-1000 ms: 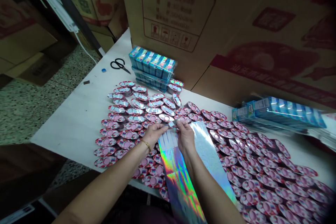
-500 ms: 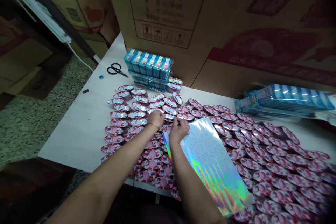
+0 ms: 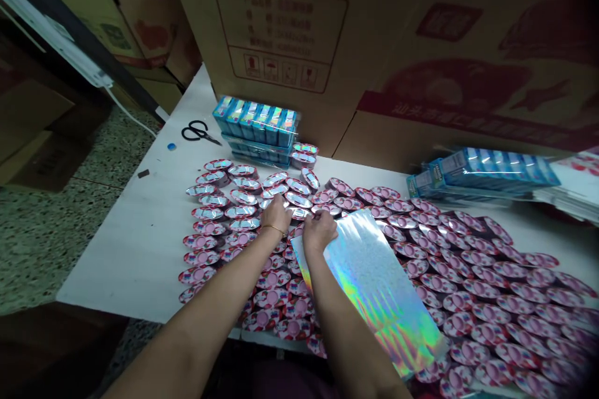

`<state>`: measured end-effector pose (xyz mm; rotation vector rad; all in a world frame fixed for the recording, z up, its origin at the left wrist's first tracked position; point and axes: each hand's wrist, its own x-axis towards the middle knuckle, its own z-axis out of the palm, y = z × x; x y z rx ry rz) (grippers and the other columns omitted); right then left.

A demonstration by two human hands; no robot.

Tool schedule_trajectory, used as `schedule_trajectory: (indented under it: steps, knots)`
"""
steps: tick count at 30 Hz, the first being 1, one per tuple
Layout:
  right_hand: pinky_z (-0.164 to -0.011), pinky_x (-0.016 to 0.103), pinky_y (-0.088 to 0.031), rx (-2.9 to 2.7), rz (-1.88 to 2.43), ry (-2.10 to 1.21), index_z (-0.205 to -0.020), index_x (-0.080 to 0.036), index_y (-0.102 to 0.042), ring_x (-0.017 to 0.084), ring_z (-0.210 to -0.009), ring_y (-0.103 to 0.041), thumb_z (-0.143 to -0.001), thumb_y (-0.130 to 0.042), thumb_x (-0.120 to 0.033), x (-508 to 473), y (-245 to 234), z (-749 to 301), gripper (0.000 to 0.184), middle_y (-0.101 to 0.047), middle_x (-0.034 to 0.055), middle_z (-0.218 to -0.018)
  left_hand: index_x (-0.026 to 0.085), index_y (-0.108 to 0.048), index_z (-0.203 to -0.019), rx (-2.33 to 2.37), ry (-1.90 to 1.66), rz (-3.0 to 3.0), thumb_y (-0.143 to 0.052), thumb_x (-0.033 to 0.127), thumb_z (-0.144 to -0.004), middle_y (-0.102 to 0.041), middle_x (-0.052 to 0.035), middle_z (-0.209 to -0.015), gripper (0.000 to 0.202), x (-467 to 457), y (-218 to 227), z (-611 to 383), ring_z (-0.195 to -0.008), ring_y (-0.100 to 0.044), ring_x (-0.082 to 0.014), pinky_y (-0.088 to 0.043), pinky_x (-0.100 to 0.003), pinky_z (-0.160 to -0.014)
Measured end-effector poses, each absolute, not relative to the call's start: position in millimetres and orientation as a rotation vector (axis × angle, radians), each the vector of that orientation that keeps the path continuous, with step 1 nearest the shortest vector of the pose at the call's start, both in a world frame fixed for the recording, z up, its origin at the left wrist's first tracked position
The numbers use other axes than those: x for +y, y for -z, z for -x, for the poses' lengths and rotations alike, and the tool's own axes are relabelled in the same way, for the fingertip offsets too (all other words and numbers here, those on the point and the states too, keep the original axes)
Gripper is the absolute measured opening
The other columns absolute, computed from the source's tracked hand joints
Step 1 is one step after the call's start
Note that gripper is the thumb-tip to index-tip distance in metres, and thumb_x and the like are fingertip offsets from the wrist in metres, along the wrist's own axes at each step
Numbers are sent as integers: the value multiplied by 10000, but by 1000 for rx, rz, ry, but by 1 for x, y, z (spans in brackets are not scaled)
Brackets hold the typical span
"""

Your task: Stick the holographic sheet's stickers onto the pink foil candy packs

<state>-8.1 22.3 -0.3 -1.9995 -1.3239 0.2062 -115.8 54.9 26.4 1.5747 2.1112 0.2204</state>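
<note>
Small oval boxes stand packed in rows on the white table; a shiny silver top marks the nearest oval box (image 3: 299,214), between my hands. My left hand (image 3: 276,216) bears down at its left end, fingers pressed together and partly hidden by the hand. My right hand (image 3: 319,232) is at its right end, fingers curled in a pinch; whatever they hold is hidden. A holographic silver sheet (image 3: 374,280) lies over the boxes under and right of my right wrist. Several boxes at the left and back have silver tops, while pink-centred boxes (image 3: 468,324) fill the right.
Black scissors (image 3: 199,131) and a blue cap (image 3: 171,146) lie at the table's back left. Wrapped blue packs (image 3: 257,128) stand behind the boxes, with more blue packs (image 3: 496,168) at the right. A large carton (image 3: 290,25) walls off the back.
My left hand has shifted slightly, its fingers now flatter over the box's left end. My right hand stays pinched beside it. The camera view has moved a little.
</note>
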Motion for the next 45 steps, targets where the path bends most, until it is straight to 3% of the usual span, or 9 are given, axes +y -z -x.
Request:
schedule_trajectory:
  steps: [8,11,15,23,28,34,39,42,45]
  knots:
    - [-656,342,-316,-2103,1631,-173,-911,-256,-674,206,-759,-437,-765,-495,-103,20,-13,-34,277,-544,85,-789,181,-543,-999,2128,-229,-1603,-504,287,-780,-614,-93,-907,247,53,-31,123,-833,-568,-213,-391,-298,-686]
    - [-664,325,-341,-2030,1646,-218,-938,-248,-663,187,-770,-462,-783,-469,-116,24,-17,-70,282,-554,64,-847,195,-571,-980,1921,-368,-1867,-489,356,-804,-560,-74,-972,252,29,-35,118,-902,-518,-197,-381,-300,-766]
    - [-712,310,-368,-2203,1500,-389,-1032,-265,-623,182,-857,-485,-824,-477,-192,25,-22,-105,264,-567,47,-965,240,-606,-914,1715,-314,-2056,-620,477,-684,-516,-45,-943,331,-3,-35,98,-930,-453,-217,-359,-327,-789]
    - [-761,348,-356,-2505,1388,-276,-1111,-290,-575,226,-985,-442,-847,-491,-293,21,-11,-104,277,-565,55,-1107,219,-595,-759,1938,-404,-1833,-607,290,-736,-516,-26,-937,76,-3,-18,67,-930,-432,-198,-338,-319,-785]
    - [-807,341,-367,-2657,1138,-217,-1163,-226,-537,208,-1015,-447,-867,-449,-228,22,-2,-120,309,-567,71,-1135,202,-588,-741,1935,-524,-1724,-577,274,-758,-531,-23,-909,75,-7,-15,63,-920,-451,-185,-346,-311,-801]
    - [-822,338,-391,-2507,1148,-368,-942,-193,-622,192,-967,-491,-850,-466,-211,12,-19,-124,182,-597,83,-1060,207,-590,-746,1965,-508,-1751,-576,292,-757,-536,-31,-902,87,-9,-14,57,-927,-453,-197,-348,-322,-801]
    - [-709,282,-413,-2045,1316,-892,-724,-195,-611,157,-798,-531,-801,-514,-253,12,-86,-128,137,-598,38,-821,209,-609,-818,1947,-582,-1780,-572,279,-754,-545,-51,-972,102,-12,-18,57,-965,-449,-213,-344,-351,-826]
    - [-609,247,-387,-1706,1425,-1149,-668,-190,-604,133,-691,-522,-749,-557,-288,21,-105,-127,136,-578,8,-718,206,-641,-822,1797,-828,-1564,-522,334,-781,-576,-55,-1004,180,-11,-25,60,-995,-471,-206,-345,-344,-868]
    - [-564,239,-353,-1350,1492,-1338,-638,-175,-602,113,-597,-484,-687,-601,-323,28,-97,-119,156,-553,-15,-619,187,-664,-801,1548,-989,-1068,-412,464,-812,-632,-52,-916,374,-8,-37,61,-881,-543,-179,-401,-295,-777]
